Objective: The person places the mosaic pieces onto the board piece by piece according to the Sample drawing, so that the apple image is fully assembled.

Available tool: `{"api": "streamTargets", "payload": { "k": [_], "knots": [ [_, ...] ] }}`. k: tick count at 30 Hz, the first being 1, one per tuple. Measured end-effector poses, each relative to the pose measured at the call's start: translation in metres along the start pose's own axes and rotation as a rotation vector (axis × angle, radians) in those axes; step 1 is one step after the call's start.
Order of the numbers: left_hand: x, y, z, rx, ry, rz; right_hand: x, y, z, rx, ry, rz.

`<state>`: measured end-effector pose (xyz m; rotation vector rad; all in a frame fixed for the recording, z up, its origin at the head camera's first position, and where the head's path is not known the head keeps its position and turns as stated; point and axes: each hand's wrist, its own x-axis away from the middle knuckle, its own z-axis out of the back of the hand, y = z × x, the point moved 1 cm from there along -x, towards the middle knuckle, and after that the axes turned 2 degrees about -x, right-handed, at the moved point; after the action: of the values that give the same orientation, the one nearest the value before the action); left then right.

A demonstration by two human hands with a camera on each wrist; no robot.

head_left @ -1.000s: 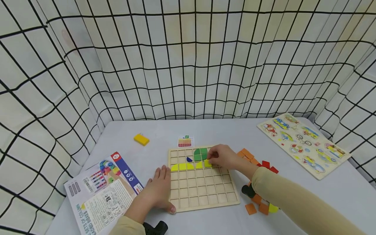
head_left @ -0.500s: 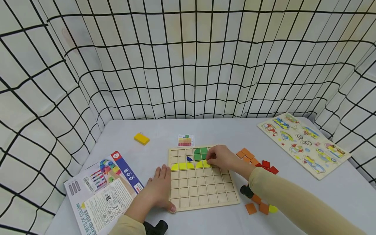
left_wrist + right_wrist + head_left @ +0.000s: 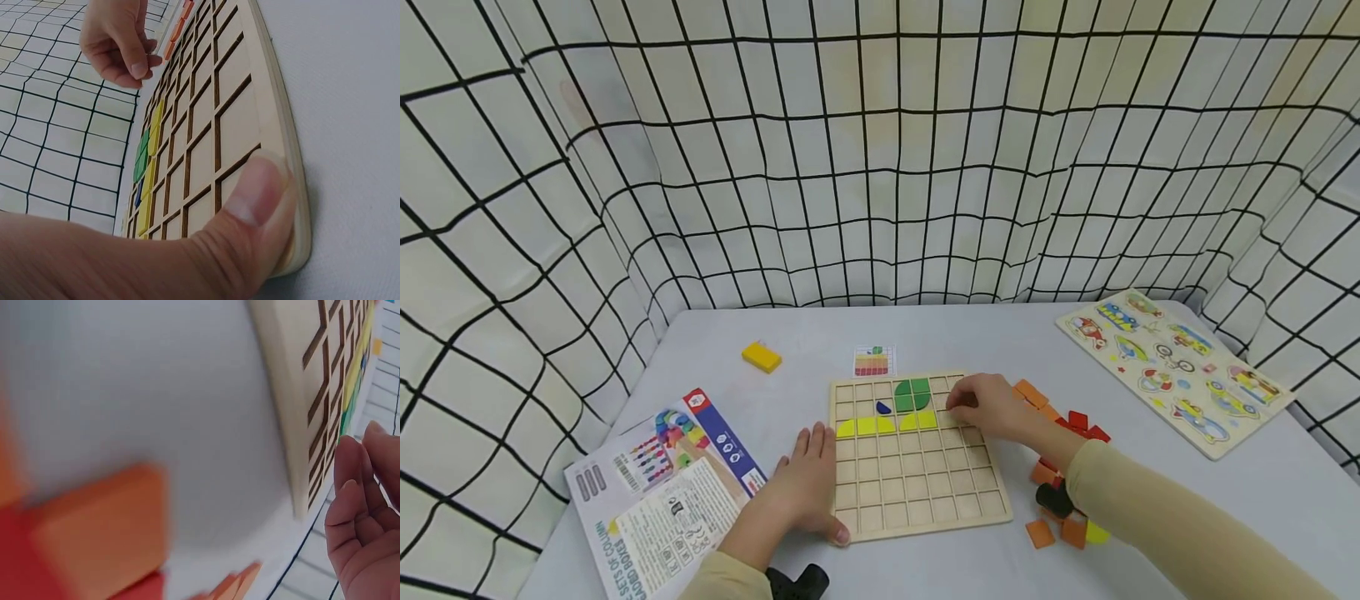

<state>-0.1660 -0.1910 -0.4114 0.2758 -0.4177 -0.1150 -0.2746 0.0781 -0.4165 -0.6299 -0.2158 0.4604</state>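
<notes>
On the grey table (image 3: 820, 333), a wooden grid board (image 3: 917, 492) lies flat, with a row of yellow tiles (image 3: 887, 424) in its third row, green tiles (image 3: 913, 393) above them and one small blue piece (image 3: 883, 407) beside the green. At the board's near left corner the left hand (image 3: 801, 492) lies flat, fingers straight, thumb pressed on the rim. Above the board's upper right cells the right hand (image 3: 988, 404) hovers with fingers loosely curled; the left wrist view shows nothing between its fingertips (image 3: 140, 67).

Loose orange tiles (image 3: 1033, 392) and red tiles (image 3: 1086, 421) lie just beside the board's right edge, under and around the right forearm. That sleeve looks the likeliest trouble: dragging across the pile, it could scatter tiles or push some off the table's near edge. Should the left thumb ease, a nudge from the right hand could slide the board and jolt the seated yellow tiles out of their cells. A picture card (image 3: 874, 360) lies beyond the board.
</notes>
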Motion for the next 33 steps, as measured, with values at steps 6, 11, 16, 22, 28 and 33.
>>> {"api": "streamTargets", "payload": {
  "k": [6,11,16,22,28,33],
  "knots": [
    [-0.001,0.0,0.0,0.004,-0.003,0.0,0.048,0.032,0.03,-0.007,0.011,-0.018],
    [-0.001,0.001,0.002,-0.003,-0.003,-0.003,0.1,0.062,0.046,0.006,-0.029,-0.057],
    [0.0,0.002,0.003,0.013,-0.009,-0.004,0.144,0.084,0.052,-0.041,-0.137,-0.063],
    [-0.001,0.003,0.001,0.01,-0.017,0.002,0.169,0.092,0.043,-0.055,-0.224,0.004],
    [-0.003,0.001,-0.002,0.005,-0.015,0.0,0.172,0.087,0.04,0.096,-0.234,0.021],
    [-0.002,0.002,-0.001,0.0,-0.006,-0.01,0.175,0.086,0.04,0.145,-0.226,0.022]
  ]
}}
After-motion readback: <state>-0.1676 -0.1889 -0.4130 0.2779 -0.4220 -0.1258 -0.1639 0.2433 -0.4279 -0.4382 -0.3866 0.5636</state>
